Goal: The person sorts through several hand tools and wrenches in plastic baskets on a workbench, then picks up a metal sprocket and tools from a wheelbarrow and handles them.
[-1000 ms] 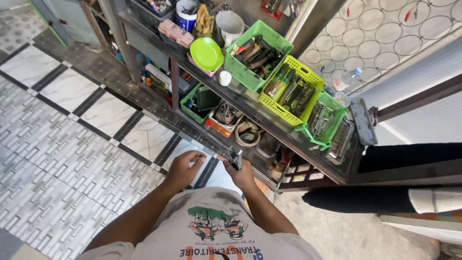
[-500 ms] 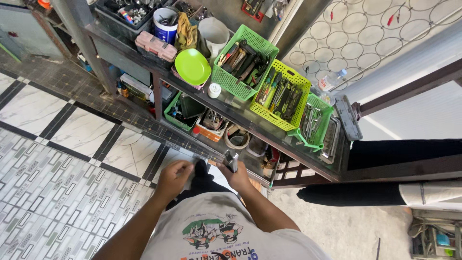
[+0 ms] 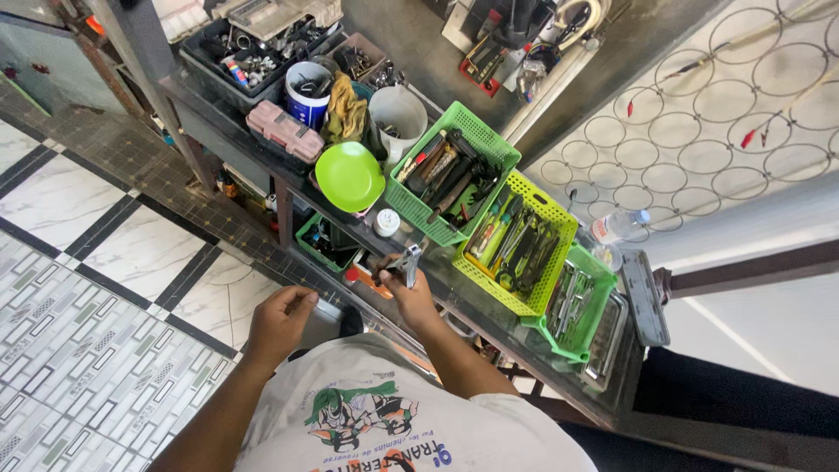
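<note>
Right hand grips a small metal tool at the front edge of a crowded tool desk; left hand curls loosely over the tiled floor.

The dark desk (image 3: 437, 288) runs diagonally, beyond and to the right of the fingers, above the tiled floor (image 3: 105, 288). On it, beyond the right fingers, stand a green basket (image 3: 450, 170) of hand tools, a lime basket (image 3: 516, 253) of screwdrivers and pliers to their right, a round green plate (image 3: 350, 177) to their upper left, and a small white jar (image 3: 385, 222) just beyond them. The right hand (image 3: 411, 297) has its fingers clenched round the small metal tool (image 3: 404, 264), which sticks up from the fist beside the desk's front edge. The left hand (image 3: 278, 322) hangs well left of that, fingers half curled; whether they pinch anything I cannot tell.
</note>
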